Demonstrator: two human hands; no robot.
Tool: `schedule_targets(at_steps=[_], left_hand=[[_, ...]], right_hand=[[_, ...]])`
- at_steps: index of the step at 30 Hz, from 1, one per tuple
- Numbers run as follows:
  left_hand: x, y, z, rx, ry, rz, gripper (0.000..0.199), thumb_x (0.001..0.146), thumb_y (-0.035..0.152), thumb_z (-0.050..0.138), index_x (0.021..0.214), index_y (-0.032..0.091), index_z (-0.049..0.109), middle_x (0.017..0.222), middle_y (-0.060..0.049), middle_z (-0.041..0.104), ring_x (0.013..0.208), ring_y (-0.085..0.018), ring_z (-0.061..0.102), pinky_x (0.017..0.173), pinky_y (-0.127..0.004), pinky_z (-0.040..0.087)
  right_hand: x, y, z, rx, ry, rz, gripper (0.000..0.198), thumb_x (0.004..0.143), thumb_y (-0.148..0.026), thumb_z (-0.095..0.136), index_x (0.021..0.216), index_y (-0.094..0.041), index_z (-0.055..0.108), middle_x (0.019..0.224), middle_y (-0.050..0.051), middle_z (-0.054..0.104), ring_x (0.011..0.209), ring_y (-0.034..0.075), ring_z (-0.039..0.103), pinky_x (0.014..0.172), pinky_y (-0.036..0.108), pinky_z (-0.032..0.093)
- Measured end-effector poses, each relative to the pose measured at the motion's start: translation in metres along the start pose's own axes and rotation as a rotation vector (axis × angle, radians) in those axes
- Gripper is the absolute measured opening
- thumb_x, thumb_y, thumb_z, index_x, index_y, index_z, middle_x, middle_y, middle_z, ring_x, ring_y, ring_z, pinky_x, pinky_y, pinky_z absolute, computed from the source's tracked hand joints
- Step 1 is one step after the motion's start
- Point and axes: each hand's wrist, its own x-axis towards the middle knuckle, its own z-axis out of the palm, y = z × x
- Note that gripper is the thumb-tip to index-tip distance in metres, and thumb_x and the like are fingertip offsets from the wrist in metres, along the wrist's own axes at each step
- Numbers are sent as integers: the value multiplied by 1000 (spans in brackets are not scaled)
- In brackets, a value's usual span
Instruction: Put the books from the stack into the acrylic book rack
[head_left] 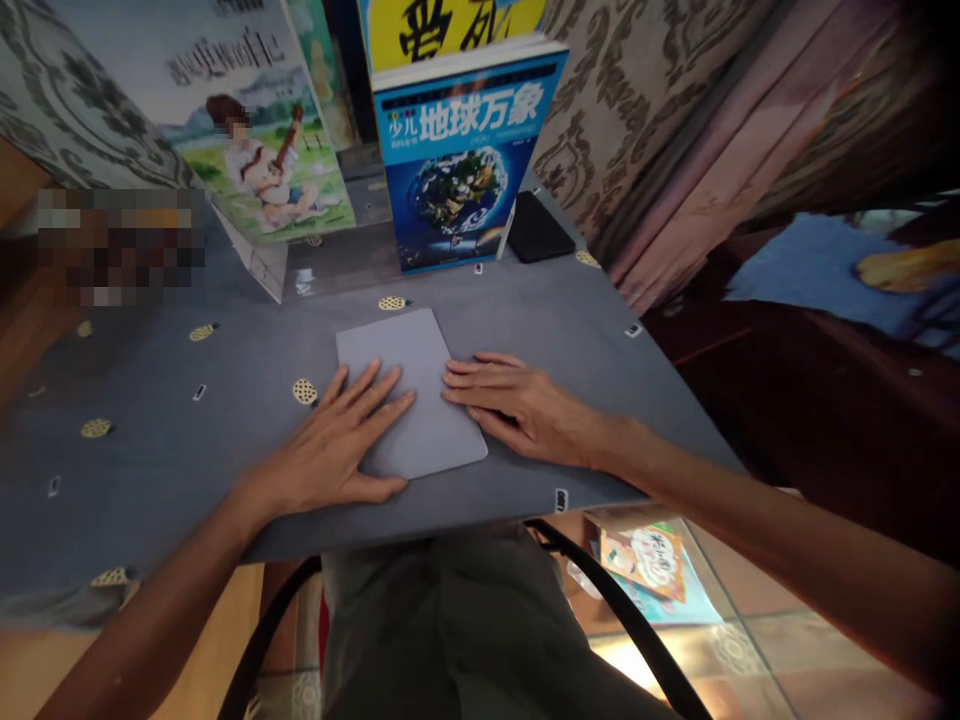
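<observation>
A thin, pale grey rectangular piece [426, 420] with rounded corners lies flat on the cloth-covered table in front of me. Whether it is a notebook, a card or folded paper I cannot tell. My left hand [341, 435] rests palm down across its left side, fingers spread, with the thumb at its near edge. Along its right edge lies my right hand [517, 400], the fingers stretched out and their tips touching it. Neither hand grips anything.
Behind stand a blue book with a globe [465, 170] and an illustrated book [262, 150]. A black flat object [538, 228] lies beside them. Grey patterned cloth [187, 460] covers the table. Curtains [720, 140] hang at the right; booklets [649, 565] lie on the floor.
</observation>
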Motion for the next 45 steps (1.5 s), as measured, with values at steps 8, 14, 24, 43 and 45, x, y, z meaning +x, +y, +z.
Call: schedule_targets(at_steps=[8, 14, 24, 43, 45], left_hand=[[-7, 5, 4, -2, 64, 17, 77, 96, 58, 50, 158, 20, 25, 165, -13, 24, 154, -31, 18, 125, -56, 18], [-25, 9, 2, -60, 69, -44, 84, 93, 67, 49, 159, 24, 22, 165, -10, 26, 153, -27, 22, 125, -50, 20], [-48, 12, 8, -58, 84, -70, 86, 94, 61, 52, 160, 23, 12, 163, -16, 27, 152, -29, 24, 124, -56, 18], [-37, 32, 5, 306, 92, -13, 50, 101, 36, 49, 143, 10, 47, 146, -23, 53, 140, -35, 46, 112, -50, 44], [-37, 44, 11, 410, 79, -33, 52, 98, 25, 51, 147, 8, 41, 146, -26, 51, 141, -38, 45, 110, -51, 45]], right_hand=[[-34, -43, -8, -26, 13, -15, 32, 97, -13, 52, 123, -19, 69, 123, 9, 74, 126, 21, 62, 112, 48, 46], [-26, -64, 0, -121, -16, -35, 30, 98, -14, 51, 122, -12, 67, 124, 13, 72, 126, 25, 62, 111, 52, 45], [15, -102, 47, -71, -198, -144, 38, 99, -16, 51, 136, -10, 57, 142, 14, 60, 136, 22, 53, 119, 47, 37], [-17, -67, 5, -76, 56, 42, 20, 98, -25, 57, 112, -18, 70, 106, 8, 77, 101, 23, 71, 98, 48, 55], [-15, -64, 4, -68, 33, 37, 23, 98, -31, 59, 114, -18, 70, 110, 10, 76, 104, 24, 69, 97, 49, 55]])
